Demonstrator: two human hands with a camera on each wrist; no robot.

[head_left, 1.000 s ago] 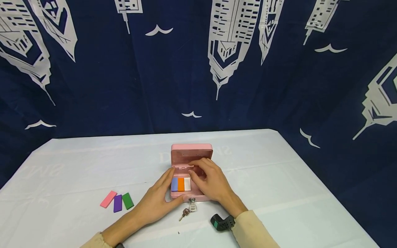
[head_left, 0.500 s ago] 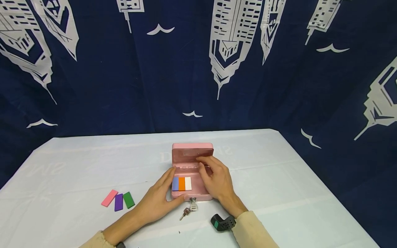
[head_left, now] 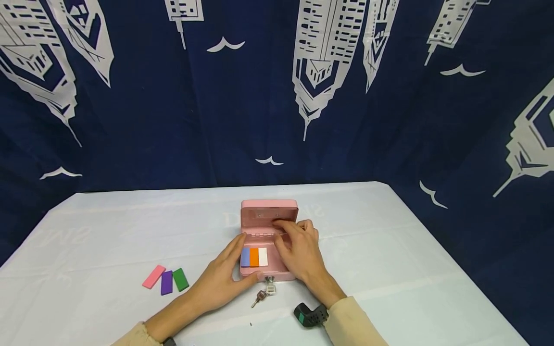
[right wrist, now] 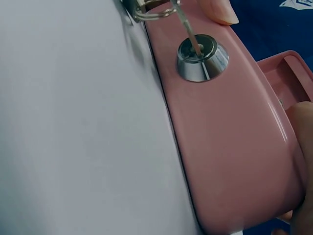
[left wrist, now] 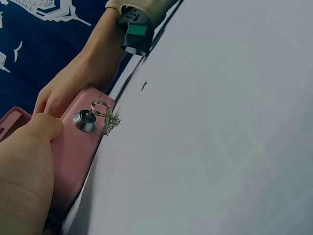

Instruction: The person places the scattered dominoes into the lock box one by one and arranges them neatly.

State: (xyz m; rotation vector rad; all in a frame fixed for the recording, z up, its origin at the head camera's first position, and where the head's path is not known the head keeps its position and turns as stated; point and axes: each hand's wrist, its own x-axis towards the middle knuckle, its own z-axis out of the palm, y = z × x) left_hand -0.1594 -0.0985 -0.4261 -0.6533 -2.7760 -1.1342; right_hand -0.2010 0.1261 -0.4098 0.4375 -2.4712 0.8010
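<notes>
Pink cash box sits open on the white table, lock toward the person, hinge running left-right; can't judge which side's longer. Left hand is clamped round its left front corner. Right hand reaches inside, thumb and index apart; its other fingers are partly hidden, so no clue if they're gripping anything.
</notes>
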